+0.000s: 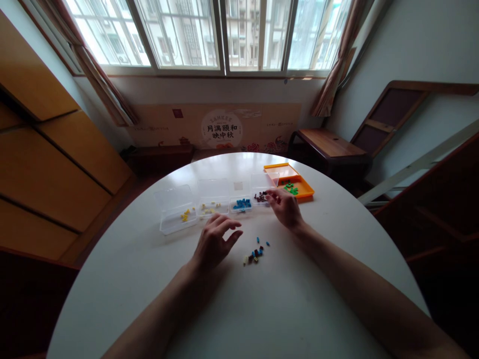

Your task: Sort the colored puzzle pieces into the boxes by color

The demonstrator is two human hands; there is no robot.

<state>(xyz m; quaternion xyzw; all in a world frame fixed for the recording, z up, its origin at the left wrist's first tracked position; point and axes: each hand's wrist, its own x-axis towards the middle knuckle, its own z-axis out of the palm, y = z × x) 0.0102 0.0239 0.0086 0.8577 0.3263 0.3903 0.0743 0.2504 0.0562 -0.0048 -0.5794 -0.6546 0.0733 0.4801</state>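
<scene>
Hands over round white tabletop (pixel 284 309). Right hand (pixel 285 207) reaches to clear plastic box of dark brown pieces (pixel 261 197), fingers pinched; held piece too small to tell. Left hand (pixel 215 242) rests released, fingers spread, beside small loose pile of mixed coloured pieces (pixel 256 252). Clear boxes sit in a row by colour: yellow (pixel 184 215), blue (pixel 242 203). Orange tray (pixel 305 188) holds green pieces, far right.

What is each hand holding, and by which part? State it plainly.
The left hand holds nothing; it rests open on the round white table. The right hand reaches to the clear plastic box of dark brown pieces; any pinched piece is too small to tell.
</scene>
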